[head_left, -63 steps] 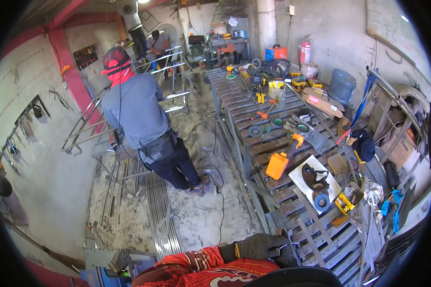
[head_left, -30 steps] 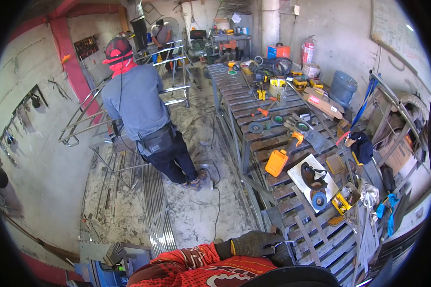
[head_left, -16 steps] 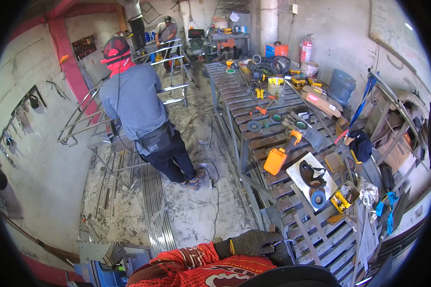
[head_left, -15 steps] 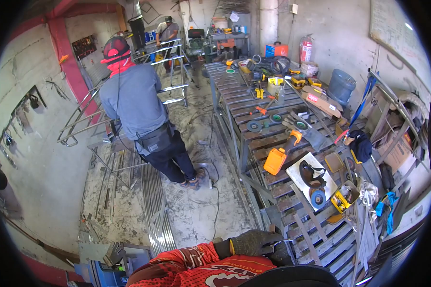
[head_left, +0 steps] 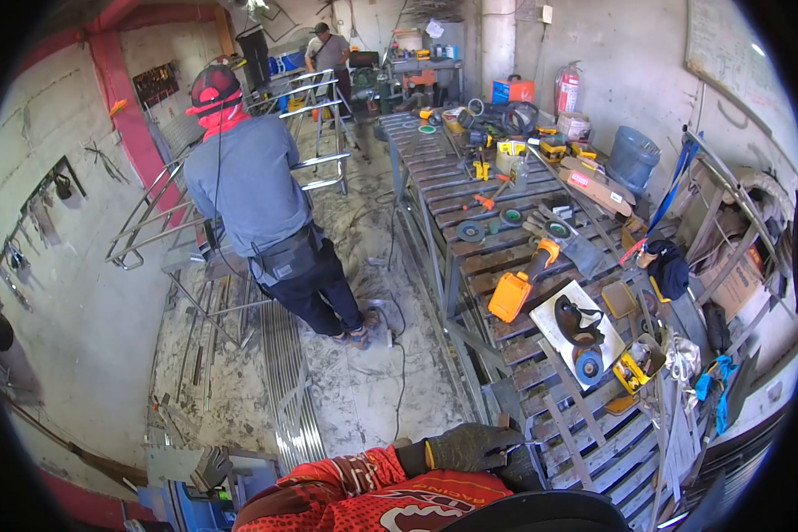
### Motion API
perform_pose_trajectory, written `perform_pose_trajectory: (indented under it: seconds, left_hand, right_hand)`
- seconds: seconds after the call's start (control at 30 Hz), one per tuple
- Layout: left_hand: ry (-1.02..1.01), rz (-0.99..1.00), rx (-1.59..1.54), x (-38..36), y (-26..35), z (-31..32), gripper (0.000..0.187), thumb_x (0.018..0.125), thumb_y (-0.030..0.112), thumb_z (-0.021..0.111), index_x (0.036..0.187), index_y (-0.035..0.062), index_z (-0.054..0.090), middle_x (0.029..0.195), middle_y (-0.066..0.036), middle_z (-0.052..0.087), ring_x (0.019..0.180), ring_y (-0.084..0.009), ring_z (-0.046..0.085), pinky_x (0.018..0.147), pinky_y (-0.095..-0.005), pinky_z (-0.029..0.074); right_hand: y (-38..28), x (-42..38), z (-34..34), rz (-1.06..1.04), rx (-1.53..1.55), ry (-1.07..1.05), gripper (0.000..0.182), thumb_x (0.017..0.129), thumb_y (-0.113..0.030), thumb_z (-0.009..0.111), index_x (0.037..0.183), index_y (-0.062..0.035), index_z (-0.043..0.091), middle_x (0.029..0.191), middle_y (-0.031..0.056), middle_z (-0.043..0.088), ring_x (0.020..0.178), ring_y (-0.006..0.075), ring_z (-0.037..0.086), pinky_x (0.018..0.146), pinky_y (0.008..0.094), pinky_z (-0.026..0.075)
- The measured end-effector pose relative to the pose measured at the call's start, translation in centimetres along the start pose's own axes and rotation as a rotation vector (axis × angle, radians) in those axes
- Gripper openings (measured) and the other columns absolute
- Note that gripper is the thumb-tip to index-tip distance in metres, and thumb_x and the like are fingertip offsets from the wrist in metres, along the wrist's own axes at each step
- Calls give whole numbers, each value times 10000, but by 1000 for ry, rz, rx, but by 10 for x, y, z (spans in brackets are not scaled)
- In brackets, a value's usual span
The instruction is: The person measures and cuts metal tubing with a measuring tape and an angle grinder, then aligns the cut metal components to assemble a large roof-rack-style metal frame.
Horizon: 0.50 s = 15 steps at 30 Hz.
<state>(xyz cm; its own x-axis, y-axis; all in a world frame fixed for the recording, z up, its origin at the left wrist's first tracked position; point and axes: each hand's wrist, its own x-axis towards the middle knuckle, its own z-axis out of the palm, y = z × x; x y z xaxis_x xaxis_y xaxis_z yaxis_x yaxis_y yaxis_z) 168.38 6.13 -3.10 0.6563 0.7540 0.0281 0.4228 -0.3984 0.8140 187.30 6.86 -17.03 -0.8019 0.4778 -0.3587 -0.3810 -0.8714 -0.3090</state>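
My left hand (head_left: pixel 472 447), in a dark grey work glove with a yellow cuff edge, reaches across my body at the bottom of the view. Its fingers are bent and pressed together beside a thin metal piece (head_left: pixel 525 444); what they grip is not clear. Right beside those fingers is a dark shape (head_left: pixel 525 470), perhaps my right hand in a glove, mostly hidden by the black brim (head_left: pixel 541 514). Nearest on the slatted metal table (head_left: pixel 525 379) are loose flat bars (head_left: pixel 573 399), an angle grinder with a blue disc (head_left: pixel 588 363) and dark goggles (head_left: pixel 576 321) on a white board.
A yellow-orange power tool (head_left: pixel 511 296), discs and boxes lie along the table. A co-worker in a grey shirt (head_left: pixel 248 182) stands left, by a metal frame; another person (head_left: pixel 330 55) is at the back. A cable (head_left: pixel 402 381) and metal strips (head_left: pixel 294 390) cross the floor.
The person at the back has straightened up from bending over the frame and shifted slightly right. My left hand and the nearer co-worker have hardly moved.
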Motion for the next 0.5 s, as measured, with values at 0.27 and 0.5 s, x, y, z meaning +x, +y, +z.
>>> perform_pose_trajectory:
  seconds: [0.27, 0.5]
  left_hand:
    - [-5, -6, 2, 1, 4, -5, 495, 915, 294, 609, 1378, 146, 510, 1006, -214, 672, 879, -392, 672, 771, -466, 539]
    - [-8, -4, 13, 2, 6, -6, 505, 920, 302, 606, 1391, 153, 501, 1005, -220, 670, 884, -397, 670, 778, -468, 537]
  right_hand:
    - [4, 2, 0, 52, 17, -29, 549, 942, -248, 591, 1445, -135, 400, 1050, 130, 634, 781, 280, 661, 689, 423, 559]
    - [7, 4, 0, 96, 33, -57, 549, 942, -251, 593, 1443, -136, 401, 1046, 132, 636, 775, 283, 663, 686, 426, 561]
